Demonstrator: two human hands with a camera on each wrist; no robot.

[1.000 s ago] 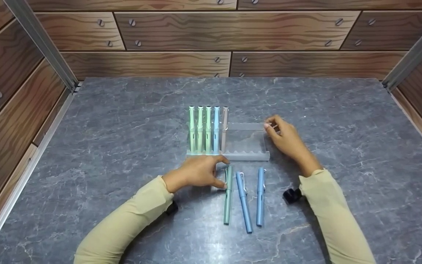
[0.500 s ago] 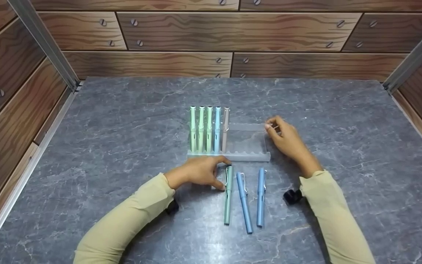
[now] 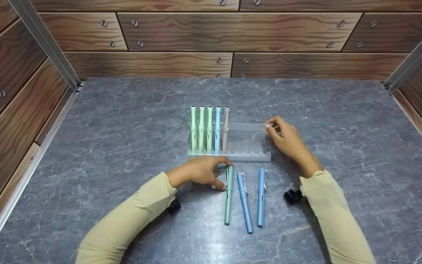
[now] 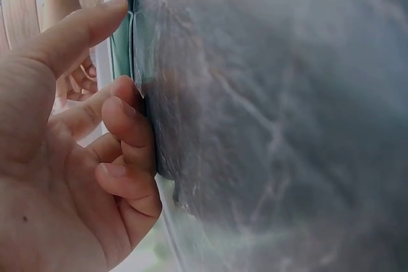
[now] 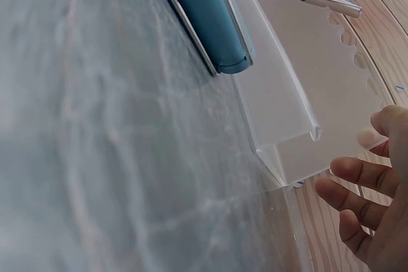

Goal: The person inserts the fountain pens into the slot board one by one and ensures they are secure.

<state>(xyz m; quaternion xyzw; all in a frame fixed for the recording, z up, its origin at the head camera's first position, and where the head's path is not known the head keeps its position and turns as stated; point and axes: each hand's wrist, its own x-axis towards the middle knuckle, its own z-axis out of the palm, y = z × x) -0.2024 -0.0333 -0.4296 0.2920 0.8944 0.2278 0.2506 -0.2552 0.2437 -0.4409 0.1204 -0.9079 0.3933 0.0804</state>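
Observation:
My left hand [image 3: 204,170] is by the cap end of a dark green pen [image 3: 228,198] lying on the table. Its thumb reaches the pen's side near the clip and its index finger the cap's top; the other fingers curl under the palm in the left wrist view. With thumb and index finger, my right hand [image 3: 286,137] pinches the back right corner of a clear pen stand [image 3: 249,157]. Standing in its left slots are several light green pens [image 3: 201,128], a light blue pen [image 3: 217,128] and a beige pen [image 3: 225,128].
Right of the green pen lie a slanted blue pen [image 3: 244,203] and a straighter blue pen [image 3: 261,198], both in front of the stand. The grey marbled table [image 3: 134,121] is bounded by wood-patterned walls [image 3: 233,31] and metal posts [image 3: 46,47].
The head view has shifted very slightly. Both hands, the pens and the stand keep their places.

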